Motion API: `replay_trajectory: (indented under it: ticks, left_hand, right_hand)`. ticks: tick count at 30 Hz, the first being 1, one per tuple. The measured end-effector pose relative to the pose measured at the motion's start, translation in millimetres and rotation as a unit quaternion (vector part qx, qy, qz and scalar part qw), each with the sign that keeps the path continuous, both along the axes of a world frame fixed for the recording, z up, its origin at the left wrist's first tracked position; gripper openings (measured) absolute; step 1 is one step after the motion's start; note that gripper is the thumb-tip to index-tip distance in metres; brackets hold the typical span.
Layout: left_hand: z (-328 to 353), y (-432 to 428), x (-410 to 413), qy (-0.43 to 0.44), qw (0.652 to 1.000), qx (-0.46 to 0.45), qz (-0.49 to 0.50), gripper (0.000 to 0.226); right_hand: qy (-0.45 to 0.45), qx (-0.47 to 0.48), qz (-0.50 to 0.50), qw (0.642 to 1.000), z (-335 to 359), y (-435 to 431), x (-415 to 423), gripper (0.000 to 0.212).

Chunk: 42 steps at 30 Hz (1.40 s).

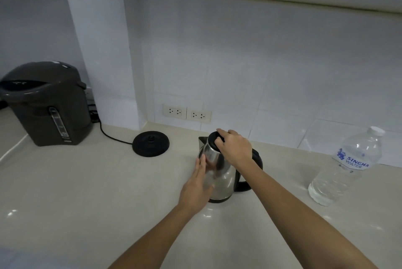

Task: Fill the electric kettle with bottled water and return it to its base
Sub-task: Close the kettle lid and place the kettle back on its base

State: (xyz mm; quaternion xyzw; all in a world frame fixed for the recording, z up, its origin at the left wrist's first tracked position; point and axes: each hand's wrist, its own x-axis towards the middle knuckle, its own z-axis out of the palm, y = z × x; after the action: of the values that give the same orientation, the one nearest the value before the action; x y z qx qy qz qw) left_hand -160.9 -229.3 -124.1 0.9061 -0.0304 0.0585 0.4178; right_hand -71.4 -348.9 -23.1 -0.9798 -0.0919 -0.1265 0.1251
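Kitchen counter (76, 192) seen from above, left to right. At the far left stands a dark hot-water dispenser (46, 103), lid closed, its contents hidden; it plays no part in the task. To its right, near the wall, lies the round black base (151, 143), bare, with its cord (113, 136) running left toward the wall behind the dispenser. Two wall sockets (187, 113) sit just above the counter, nothing plugged into them.

Centre: the steel kettle (219, 173) stands on the counter, well apart from its base, spout to the far left and black handle to the right. The left hand (198, 190) lies flat and open against the near left side of the body, fingers extended, probably to steady it. The right hand (233, 149) is on top, fingers curled over the black lid (214, 137), most likely to pull it open for filling. The lid appears still down, so the kettle's contents cannot be seen.

Right: a clear plastic water bottle (348, 166) stands upright with its white cap on, apparently full or nearly so, within reach of the right hand. Pouring has not begun.
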Motion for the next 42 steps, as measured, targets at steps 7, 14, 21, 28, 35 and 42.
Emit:
replay_trajectory:
  ticks: [7,14,21,28,35,42]
  left_hand:
    - [-3,-2,1,-0.011,1.000,0.000,0.021,0.099]
    - [-2,-10,-1,-0.031,0.999,-0.021,0.031,0.102]
    - [0,-29,5,-0.023,0.995,-0.074,0.058,0.116]
    - [-8,-31,24,0.046,0.977,-0.184,0.093,0.133]
    - [-12,-23,27,0.043,0.972,-0.206,0.108,0.106]
    - [8,-10,34,0.015,0.966,-0.226,0.122,0.093]
  right_hand:
    - [-0.014,-0.034,-0.003,0.999,-2,2,1,0.039]
    - [0.054,-0.047,0.032,0.997,-5,-19,7,0.067]
    - [0.077,0.252,0.055,0.963,-43,-93,-15,0.055]
    - [0.136,0.381,0.012,0.915,-83,-116,-27,0.017]
    - [0.161,0.303,0.020,0.939,-76,-117,-15,0.020]
    - [0.108,0.292,0.078,0.947,-36,-98,3,0.020]
